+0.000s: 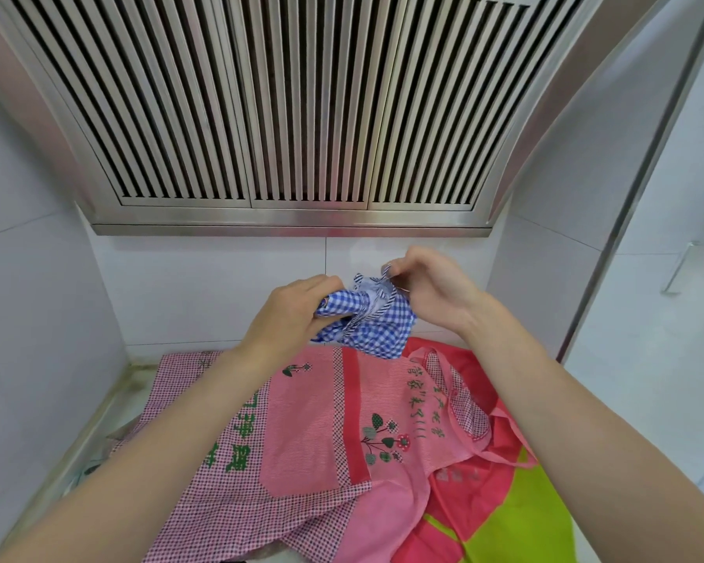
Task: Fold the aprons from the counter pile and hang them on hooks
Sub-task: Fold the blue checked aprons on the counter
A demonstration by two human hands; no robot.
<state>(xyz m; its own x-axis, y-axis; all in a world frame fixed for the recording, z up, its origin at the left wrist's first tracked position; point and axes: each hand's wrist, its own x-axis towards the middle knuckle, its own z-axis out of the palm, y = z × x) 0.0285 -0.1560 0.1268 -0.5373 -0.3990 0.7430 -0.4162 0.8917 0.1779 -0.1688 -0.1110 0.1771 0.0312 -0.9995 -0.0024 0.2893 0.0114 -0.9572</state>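
Now, starting at your left, the counter (98,424) edge runs along the wall, and the pink apron (301,432) lies spread over it, part of the pile waiting beneath your arms; if you let the bundle sag, it could drag across that cloth and pull it out of place. Your left hand (289,314) has its fingers curled round the near side of the blue apron (366,323), which is bunched up and held in the air above the pile, under the hood (285,115). That grip takes a wad, not an edge, so the fold may come out crooked unless you find a hem first. Your right hand (427,286) pinches a striped strap or trim at the top of the bundle with thumb and fingertips; such a thin pinch could slip, and the strap could tangle in the folds. Further right, the red and green apron (500,514) lies partly under the pink one, near the counter's front, where a careless tug might slide it off. No hook is in view, so plan your reach.
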